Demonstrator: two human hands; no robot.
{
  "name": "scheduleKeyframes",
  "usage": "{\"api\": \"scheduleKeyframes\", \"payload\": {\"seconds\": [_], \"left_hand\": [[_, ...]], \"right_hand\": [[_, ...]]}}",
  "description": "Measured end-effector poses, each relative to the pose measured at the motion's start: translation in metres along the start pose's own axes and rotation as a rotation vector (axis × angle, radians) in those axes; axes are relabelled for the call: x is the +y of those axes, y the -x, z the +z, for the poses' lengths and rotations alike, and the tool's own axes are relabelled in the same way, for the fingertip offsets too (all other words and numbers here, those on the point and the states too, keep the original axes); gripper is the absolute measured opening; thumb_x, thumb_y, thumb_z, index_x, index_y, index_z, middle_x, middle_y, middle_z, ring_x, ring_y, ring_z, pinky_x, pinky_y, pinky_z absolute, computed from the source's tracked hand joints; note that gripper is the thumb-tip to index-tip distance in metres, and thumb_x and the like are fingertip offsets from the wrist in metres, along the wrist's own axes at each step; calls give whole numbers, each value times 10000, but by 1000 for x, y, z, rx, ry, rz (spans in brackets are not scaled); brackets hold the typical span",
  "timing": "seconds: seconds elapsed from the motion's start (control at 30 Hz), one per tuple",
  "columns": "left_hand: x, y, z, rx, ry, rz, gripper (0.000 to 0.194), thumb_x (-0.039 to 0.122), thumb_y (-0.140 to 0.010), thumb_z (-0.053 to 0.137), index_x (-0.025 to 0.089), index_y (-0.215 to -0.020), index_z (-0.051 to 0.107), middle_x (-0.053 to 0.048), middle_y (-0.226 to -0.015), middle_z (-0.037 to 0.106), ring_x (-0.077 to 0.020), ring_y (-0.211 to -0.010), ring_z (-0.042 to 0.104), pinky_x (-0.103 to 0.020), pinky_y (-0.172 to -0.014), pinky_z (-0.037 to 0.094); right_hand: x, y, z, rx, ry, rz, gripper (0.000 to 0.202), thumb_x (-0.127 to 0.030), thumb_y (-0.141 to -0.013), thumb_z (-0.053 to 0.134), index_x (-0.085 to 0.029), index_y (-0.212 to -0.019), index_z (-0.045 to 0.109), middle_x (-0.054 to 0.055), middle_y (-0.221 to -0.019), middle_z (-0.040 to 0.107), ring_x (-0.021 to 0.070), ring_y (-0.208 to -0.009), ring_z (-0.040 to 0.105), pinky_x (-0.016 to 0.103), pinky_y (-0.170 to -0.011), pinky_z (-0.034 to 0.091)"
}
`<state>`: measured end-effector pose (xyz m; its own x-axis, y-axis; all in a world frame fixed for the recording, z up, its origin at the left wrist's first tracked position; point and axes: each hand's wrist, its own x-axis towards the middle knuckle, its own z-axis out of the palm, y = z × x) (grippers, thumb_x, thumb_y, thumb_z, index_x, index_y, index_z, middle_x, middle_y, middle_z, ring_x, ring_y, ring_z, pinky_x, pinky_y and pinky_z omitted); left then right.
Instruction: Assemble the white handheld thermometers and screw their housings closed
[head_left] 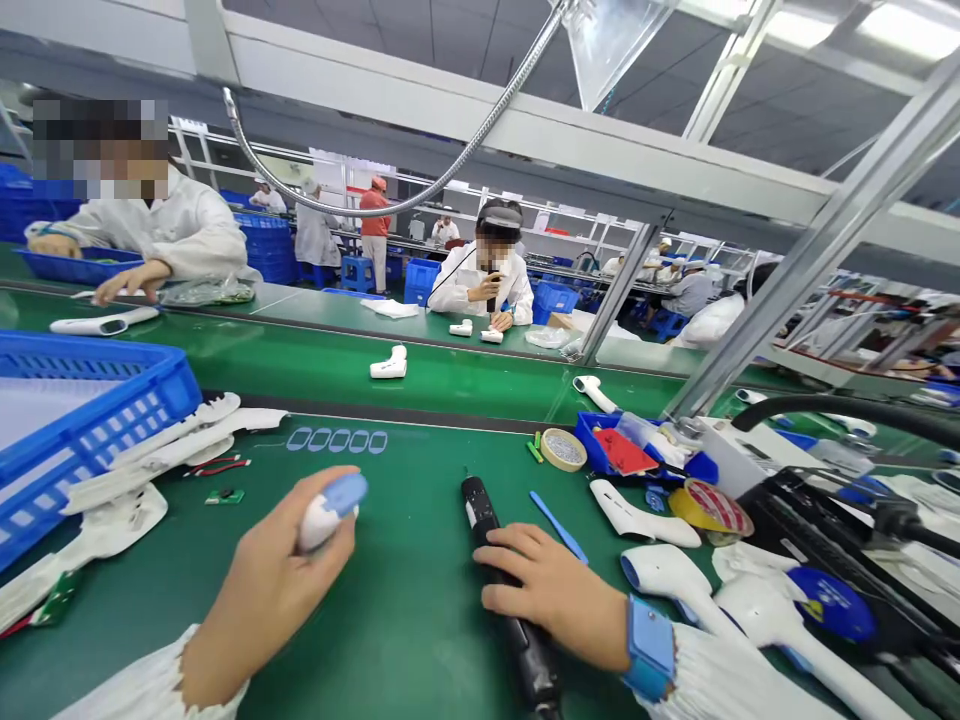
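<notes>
My left hand (281,580) is closed around a white infrared thermometer (319,522) with a blue end, held above the green bench; most of its body is hidden in my palm. My right hand (544,580) has its fingers curled over a black electric screwdriver (525,650), whose bit points away from me. Just right of the screwdriver lies a thin blue stick (559,525). A row of blue-white ring-shaped parts (337,440) rests beyond my left hand, and a small green circuit board (225,496) lies to its left.
At left stand a blue crate (161,375) and white shell halves (169,440). On the right are a blue parts bin (592,435), a tape roll (709,510) and white thermometers (675,580). A conveyor (480,385) crosses behind; co-workers sit beyond. A metal post (810,245) rises at right.
</notes>
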<state>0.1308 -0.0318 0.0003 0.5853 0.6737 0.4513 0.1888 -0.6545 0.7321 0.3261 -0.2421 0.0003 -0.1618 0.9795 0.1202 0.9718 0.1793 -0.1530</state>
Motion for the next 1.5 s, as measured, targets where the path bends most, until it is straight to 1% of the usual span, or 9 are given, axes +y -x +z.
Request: {"api": "scheduleKeyframes", "payload": {"seconds": [0.13, 0.2, 0.3, 0.5, 0.7, 0.97, 1.13, 1.3, 1.5], "left_hand": [[22, -14, -6, 75, 463, -408, 460, 479, -603, 717, 273, -990, 577, 7, -718, 635, -194, -662, 587, -241, -523, 487], [27, -17, -1, 19, 690, -485, 436, 471, -577, 740, 235, -908, 585, 15, -637, 603, -182, -595, 573, -256, -503, 494], [28, -15, 10, -27, 846, -540, 346, 479, -642, 698, 193, -799, 583, 25, -595, 568, -143, -524, 545, -230, -471, 467], [22, -6, 25, -49, 903, -551, 316, 481, -708, 648, 183, -791, 584, 33, -590, 562, -121, -515, 531, -206, -469, 438], [18, -5, 28, -113, 954, -608, 341, 502, -708, 644, 184, -806, 571, 39, -585, 553, -106, -499, 519, -201, -472, 430], [15, -3, 26, -261, 988, -595, 324, 508, -761, 607, 189, -801, 563, 43, -603, 553, -94, -513, 525, -204, -518, 434], [11, -2, 27, -329, 992, -564, 344, 524, -775, 586, 185, -817, 548, 41, -601, 550, -90, -506, 528, -200, -499, 423], [16, -1, 34, -387, 1044, -483, 376, 553, -767, 576, 187, -822, 510, 46, -560, 542, -82, -449, 503, -200, -459, 410], [25, 6, 37, -404, 1116, -508, 370, 556, -781, 542, 196, -795, 457, 41, -547, 553, -86, -416, 506, -203, -435, 420]], "right_hand": [[46, -8, -3, -50, 125, 469, 401, -22, -841, 396, -203, -1177, 521, 85, -1242, 535, 182, -1132, 492, 348, -958, 417], [76, -21, -13, -11, 171, 670, 322, -73, -891, 394, -118, -1192, 497, 124, -1150, 572, 203, -1074, 533, 389, -929, 436], [118, -43, -21, -32, 190, 877, 277, -249, -891, 519, -130, -1142, 522, 88, -1110, 579, 210, -979, 579, 429, -846, 483], [152, -72, -12, -123, 63, 1021, 298, -311, -871, 556, -145, -1118, 540, 84, -1124, 564, 201, -953, 581, 395, -802, 503], [159, -64, -15, -165, -136, 1062, 266, -294, -874, 553, -153, -1099, 545, 66, -1087, 578, 185, -912, 591, 378, -767, 518], [151, -57, -10, -155, -451, 1028, 198, -272, -877, 554, -133, -1018, 567, 26, -912, 614, 119, -713, 605, 277, -618, 533], [135, -66, -17, 44, -561, 960, 150, -283, -876, 551, -144, -901, 600, 24, -903, 622, 132, -762, 600, 306, -683, 521], [63, -82, -36, 370, -841, 679, 218, -329, -825, 568, -158, -958, 590, 28, -877, 628, 144, -789, 607, 300, -764, 503], [-21, -95, -42, 466, -1277, 427, 302, -415, -703, 686, -184, -888, 626, -5, -759, 606, 133, -681, 597, 291, -693, 506]]}}
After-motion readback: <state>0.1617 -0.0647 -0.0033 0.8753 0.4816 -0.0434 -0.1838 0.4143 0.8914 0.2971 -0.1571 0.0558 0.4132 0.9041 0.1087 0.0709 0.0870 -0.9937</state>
